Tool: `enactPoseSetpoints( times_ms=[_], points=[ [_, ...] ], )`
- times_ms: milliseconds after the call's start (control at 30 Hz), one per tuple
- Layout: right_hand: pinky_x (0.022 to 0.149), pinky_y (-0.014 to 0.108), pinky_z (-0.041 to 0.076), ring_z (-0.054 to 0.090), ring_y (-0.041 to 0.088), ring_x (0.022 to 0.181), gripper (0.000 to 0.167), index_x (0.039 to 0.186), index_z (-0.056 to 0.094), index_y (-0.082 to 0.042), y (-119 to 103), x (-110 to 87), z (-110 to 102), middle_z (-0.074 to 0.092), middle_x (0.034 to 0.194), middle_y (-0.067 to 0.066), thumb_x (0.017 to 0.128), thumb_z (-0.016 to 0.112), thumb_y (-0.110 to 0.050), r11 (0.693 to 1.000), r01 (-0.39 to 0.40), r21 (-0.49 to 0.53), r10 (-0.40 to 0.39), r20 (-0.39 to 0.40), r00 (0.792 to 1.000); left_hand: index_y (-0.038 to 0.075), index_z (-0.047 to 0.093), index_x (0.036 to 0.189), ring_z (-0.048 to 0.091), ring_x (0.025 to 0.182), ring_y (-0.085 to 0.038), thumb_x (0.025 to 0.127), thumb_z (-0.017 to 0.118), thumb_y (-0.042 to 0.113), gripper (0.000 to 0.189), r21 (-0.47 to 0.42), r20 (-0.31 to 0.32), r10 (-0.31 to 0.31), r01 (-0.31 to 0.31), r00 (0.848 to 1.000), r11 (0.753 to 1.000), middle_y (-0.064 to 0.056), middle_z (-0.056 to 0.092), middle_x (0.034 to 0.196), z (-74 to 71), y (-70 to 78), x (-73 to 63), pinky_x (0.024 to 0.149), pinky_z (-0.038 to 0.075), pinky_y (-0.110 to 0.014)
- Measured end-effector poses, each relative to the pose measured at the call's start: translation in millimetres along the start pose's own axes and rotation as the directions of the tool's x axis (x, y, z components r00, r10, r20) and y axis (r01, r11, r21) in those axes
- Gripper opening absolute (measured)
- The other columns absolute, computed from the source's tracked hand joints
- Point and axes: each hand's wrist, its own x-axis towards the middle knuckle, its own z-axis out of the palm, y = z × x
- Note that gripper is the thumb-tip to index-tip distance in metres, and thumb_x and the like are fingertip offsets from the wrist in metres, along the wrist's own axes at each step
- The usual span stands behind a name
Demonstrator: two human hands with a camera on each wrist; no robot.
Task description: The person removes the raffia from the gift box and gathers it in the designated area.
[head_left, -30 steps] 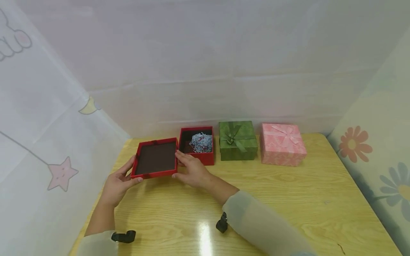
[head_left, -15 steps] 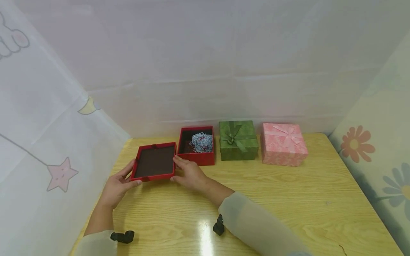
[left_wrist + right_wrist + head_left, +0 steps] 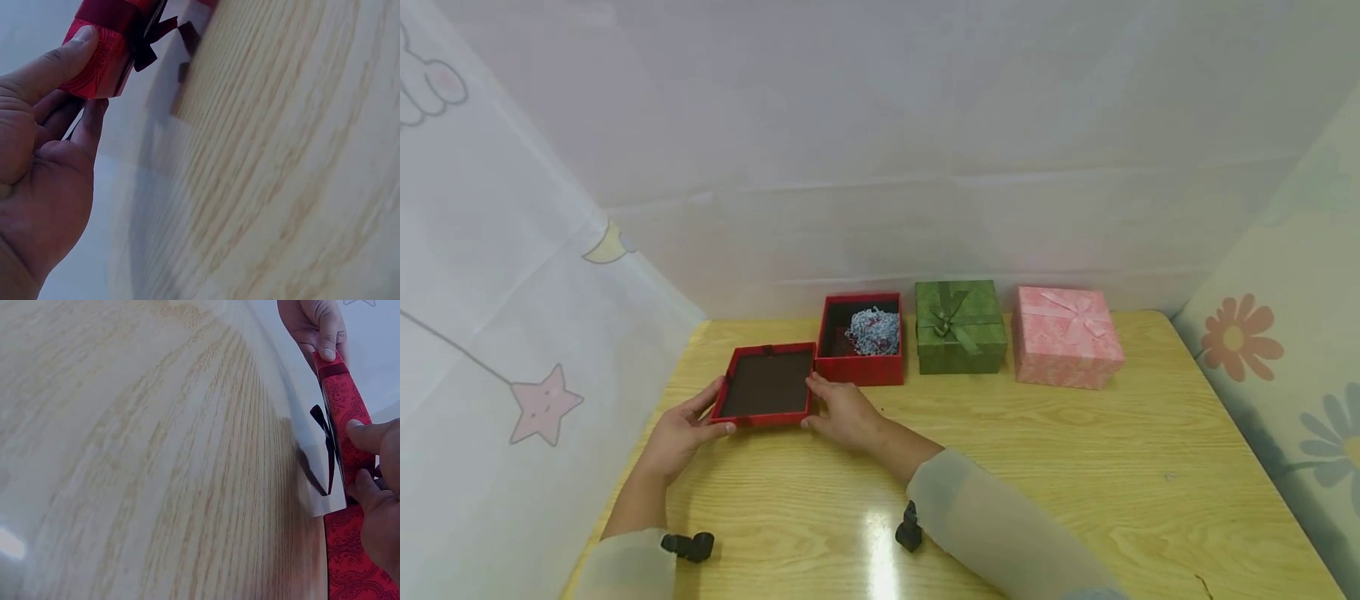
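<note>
Between my two hands is a red box lid [image 3: 767, 385], dark inside face up, held over the left part of the table. My left hand [image 3: 679, 435] grips its left edge, thumb on the near side. At the right edge my right hand [image 3: 850, 418] pinches it between thumb and fingers. Red patterned paper and a dark ribbon bow [image 3: 147, 50] show under the lid in the left wrist view, above the wood. Just behind and to the right stands the uncovered red box [image 3: 861, 371], with pale blue shredded paper [image 3: 874, 332] inside.
Right of the red box stand a green gift box [image 3: 961, 354] and a pink gift box [image 3: 1067, 367], both covered and bow-topped. The wooden table [image 3: 1037, 475] meets a pale cloth backdrop [image 3: 880, 167] behind them.
Both hands have brought the lid down and slightly nearer to me, and its far edge has dropped. The boxes have stayed in place.
</note>
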Motion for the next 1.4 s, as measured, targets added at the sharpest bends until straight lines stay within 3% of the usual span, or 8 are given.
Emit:
enactPoseSetpoints(
  times_ms=[167,500,833,1300,1400],
  points=[
    [0.115,0.031,0.042,0.049,0.023,0.142,0.075,0.159,0.044,-0.009,1.9,2.6,3.0,0.040,0.163,0.005,0.097,0.076,-0.037,0.999,-0.027,-0.021,0.028,0.036,0.999,0.033,0.033,0.164,0.041,0.145,-0.025,0.086,0.087,0.032,0.094,0.049,0.010,-0.038,0.038,0.999,0.998,-0.001,0.023,0.171,-1.2,-3.1,4.6,0.095,0.049,-0.013],
    [0.115,0.032,0.041,0.048,0.025,0.143,0.073,0.156,0.046,-0.003,3.1,3.3,11.6,0.041,0.162,0.010,0.097,0.076,-0.032,0.999,-0.022,-0.043,0.024,0.056,0.998,0.030,0.034,0.164,0.031,0.151,-0.031,0.083,0.089,0.031,0.098,0.061,0.031,-0.082,0.080,0.996,0.995,-0.007,0.021,0.171,-4.4,-17.6,10.8,0.095,0.045,-0.008],
    [0.117,0.029,0.039,0.046,0.024,0.144,0.068,0.156,0.046,-0.003,4.2,6.4,17.0,0.041,0.162,0.011,0.099,0.073,-0.029,0.999,-0.021,-0.049,0.024,0.077,0.997,0.028,0.029,0.165,0.030,0.152,-0.032,0.086,0.088,0.022,0.099,0.080,0.038,-0.068,0.065,0.997,0.995,-0.008,0.021,0.171,-5.3,-18.0,12.6,0.096,0.044,-0.008],
    [0.119,0.030,0.036,0.044,0.023,0.146,0.069,0.159,0.043,-0.006,10.3,6.1,16.6,0.041,0.163,0.009,0.101,0.069,-0.032,0.998,-0.022,-0.059,0.027,0.082,0.996,0.028,0.025,0.166,0.036,0.150,-0.034,0.082,0.090,0.032,0.106,0.181,0.026,-0.063,0.057,0.998,0.982,-0.011,0.028,0.169,-5.5,-18.5,15.5,0.092,0.041,-0.003],
    [0.119,0.031,0.035,0.044,0.022,0.146,0.070,0.159,0.041,-0.006,11.8,4.7,15.2,0.041,0.163,0.008,0.101,0.068,-0.033,0.998,-0.019,-0.068,0.024,0.071,0.997,0.031,0.023,0.167,0.039,0.148,-0.033,0.082,0.090,0.036,0.108,0.202,0.029,-0.063,0.056,0.998,0.978,-0.007,0.025,0.170,-5.4,-16.7,14.0,0.096,0.042,-0.008]
  ],
)
